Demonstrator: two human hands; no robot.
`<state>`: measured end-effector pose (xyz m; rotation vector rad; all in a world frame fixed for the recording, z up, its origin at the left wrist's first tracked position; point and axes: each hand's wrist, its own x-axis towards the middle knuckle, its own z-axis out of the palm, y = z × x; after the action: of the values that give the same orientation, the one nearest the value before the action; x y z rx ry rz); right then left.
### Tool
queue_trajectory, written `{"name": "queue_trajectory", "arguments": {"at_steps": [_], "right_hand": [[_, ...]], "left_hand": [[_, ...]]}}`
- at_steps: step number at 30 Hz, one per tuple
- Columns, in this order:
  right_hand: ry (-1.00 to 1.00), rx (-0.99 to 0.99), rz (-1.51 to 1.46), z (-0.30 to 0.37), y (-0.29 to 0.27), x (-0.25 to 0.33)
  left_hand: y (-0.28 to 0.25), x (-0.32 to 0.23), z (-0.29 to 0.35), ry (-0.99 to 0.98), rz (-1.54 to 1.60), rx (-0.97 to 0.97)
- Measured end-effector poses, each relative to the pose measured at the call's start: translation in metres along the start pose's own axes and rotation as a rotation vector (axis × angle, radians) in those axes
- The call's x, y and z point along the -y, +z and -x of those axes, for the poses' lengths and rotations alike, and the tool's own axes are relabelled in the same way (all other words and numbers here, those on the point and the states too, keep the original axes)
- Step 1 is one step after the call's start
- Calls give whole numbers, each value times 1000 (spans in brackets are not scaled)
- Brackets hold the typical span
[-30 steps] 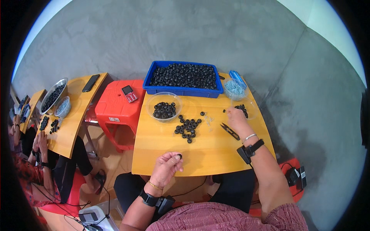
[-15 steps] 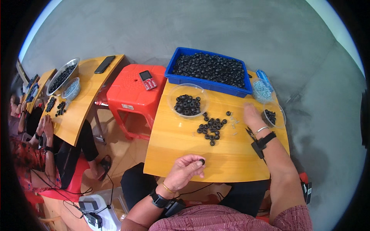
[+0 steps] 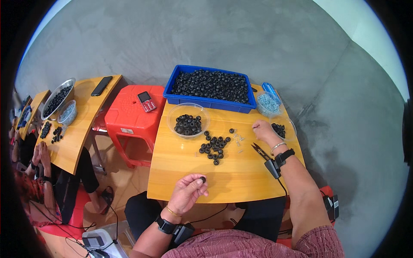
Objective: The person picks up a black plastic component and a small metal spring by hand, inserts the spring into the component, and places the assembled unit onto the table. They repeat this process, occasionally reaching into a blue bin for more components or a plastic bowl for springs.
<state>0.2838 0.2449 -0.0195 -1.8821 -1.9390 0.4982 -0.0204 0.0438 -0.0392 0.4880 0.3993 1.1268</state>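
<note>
My left hand (image 3: 188,191), over the table's near edge, pinches a round black bead-like piece (image 3: 203,179) between thumb and forefinger. My right hand (image 3: 264,130) is low over the right side of the table, beside a clear bowl (image 3: 291,122) of small black pieces. Its fingers are bent together; whatever is in them is too small to make out. Between the hands lies a loose group of black pieces with holes (image 3: 215,147). Tiny clear or silvery bits (image 3: 238,138) are scattered beside them. A dark tool with two pointed blades (image 3: 260,151) lies by my right wrist.
Along the far edge stands a blue tray (image 3: 211,103) full of black pieces. A clear bowl (image 3: 171,121) with more is in front of it. Pale blue bits fill a tub (image 3: 269,105). Left are a red stool (image 3: 123,112) with a phone (image 3: 147,102) and another person's table (image 3: 81,124).
The view has swung right, so the table and both hands appear farther left. My left hand still pinches the black piece, and my right hand stays near the right-hand bowl.
</note>
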Motion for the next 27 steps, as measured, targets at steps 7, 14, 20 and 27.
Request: {"name": "queue_trajectory", "arguments": {"at_steps": [7, 14, 20, 27], "right_hand": [[79, 299, -698, 49, -21, 62], [38, 657, -901, 91, 21, 115], [-135, 689, -744, 76, 42, 131], [-702, 210, 88, 85, 57, 156]], "left_hand": [[3, 4, -5, 9, -37, -21], [2, 5, 1, 64, -33, -9], [-3, 4, 3, 52, 4, 26], [-2, 2, 2, 44, 59, 30]]}}
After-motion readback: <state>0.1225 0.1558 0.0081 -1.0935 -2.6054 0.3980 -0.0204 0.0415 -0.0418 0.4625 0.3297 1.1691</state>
